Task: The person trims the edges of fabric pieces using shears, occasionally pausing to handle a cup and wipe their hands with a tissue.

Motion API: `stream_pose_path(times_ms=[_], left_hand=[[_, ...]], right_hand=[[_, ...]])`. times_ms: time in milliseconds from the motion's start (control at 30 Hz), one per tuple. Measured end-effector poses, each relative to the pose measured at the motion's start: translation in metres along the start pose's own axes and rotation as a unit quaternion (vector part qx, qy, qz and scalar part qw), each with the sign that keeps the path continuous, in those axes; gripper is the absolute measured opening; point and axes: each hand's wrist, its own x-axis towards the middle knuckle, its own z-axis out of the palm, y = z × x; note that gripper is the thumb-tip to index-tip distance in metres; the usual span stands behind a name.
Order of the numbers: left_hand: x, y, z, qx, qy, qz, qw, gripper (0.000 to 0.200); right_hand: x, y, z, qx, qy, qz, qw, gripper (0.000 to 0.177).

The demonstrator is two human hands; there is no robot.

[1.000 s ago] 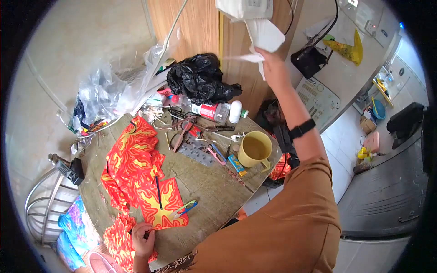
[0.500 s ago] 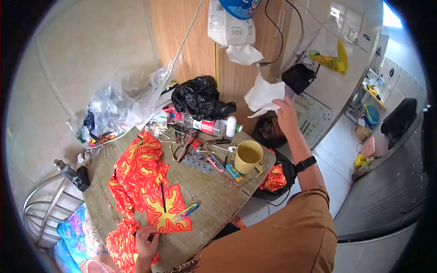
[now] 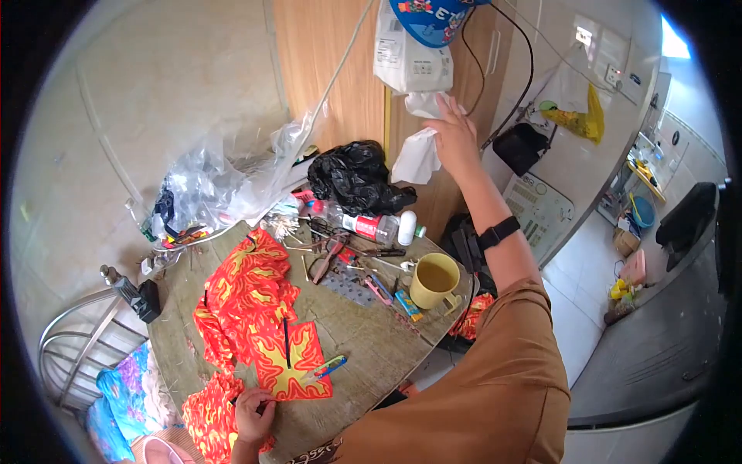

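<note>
My right hand (image 3: 454, 138) is raised in front of the wooden cabinet, its wrist in a black band. A white tissue (image 3: 417, 157) hangs from its grip. Close to the fingertips, another tissue (image 3: 423, 104) droops out of the hanging tissue pack (image 3: 413, 63). Low on the table, the curled fingers of my left hand (image 3: 253, 415) are closed on the edge of a bunched red and yellow flame-patterned cloth (image 3: 210, 414). Beside it lies a flat square piece (image 3: 309, 363) of the same pattern with a black strip and a blue craft knife (image 3: 331, 366) on it.
More flame-patterned cloth (image 3: 251, 290) lies heaped on the wooden table (image 3: 371, 340). A yellow mug (image 3: 434, 282) with liquid stands near the right edge. Pliers, scissors-like tools, a plastic bottle (image 3: 371, 226) and a black bag (image 3: 359, 178) crowd the back. A blue bucket (image 3: 433, 19) hangs above.
My right hand has moved up and left with the tissue, from beside the cabinet to just under the tissue pack. My left hand stays by the cloth. The view has shifted slightly.
</note>
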Motion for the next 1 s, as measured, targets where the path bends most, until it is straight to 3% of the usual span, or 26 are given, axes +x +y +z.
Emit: stream_pose_path(times_ms=[167,300,400,467,533,633,767,933,1000], left_hand=[[0.002,-0.002,0.000,-0.004,-0.006,0.009,1.000,0.014],[0.002,0.001,-0.001,0.001,0.005,0.008,1.000,0.015],[0.002,0.001,-0.002,0.007,-0.014,0.015,1.000,0.013],[-0.001,-0.003,-0.001,0.021,-0.023,0.020,0.999,0.013],[-0.001,-0.002,0.000,0.004,-0.017,0.019,1.000,0.013],[0.000,0.000,0.001,0.028,-0.018,0.019,0.999,0.014],[0.001,0.004,0.002,0.011,-0.032,0.001,0.999,0.014],[-0.001,0.003,0.003,0.017,-0.054,-0.015,0.998,0.013],[-0.001,0.003,0.002,0.019,-0.055,-0.016,0.998,0.012]], right_hand=[[0.018,-0.001,-0.003,0.123,-0.114,0.102,0.981,0.027],[-0.018,0.007,-0.016,0.199,-0.083,0.063,0.974,0.031],[-0.049,0.023,-0.031,0.116,-0.091,0.062,0.987,0.033],[-0.072,0.037,-0.040,0.086,-0.017,-0.041,0.995,0.025],[-0.103,0.047,-0.049,0.087,-0.052,-0.055,0.993,0.027],[-0.147,0.055,-0.070,-0.001,-0.039,0.033,0.999,0.039],[-0.192,0.046,-0.092,-0.001,-0.044,0.160,0.986,0.043],[-0.255,0.021,-0.087,0.036,-0.058,0.150,0.986,0.046],[-0.276,0.008,-0.082,0.100,-0.114,0.182,0.972,0.046]])
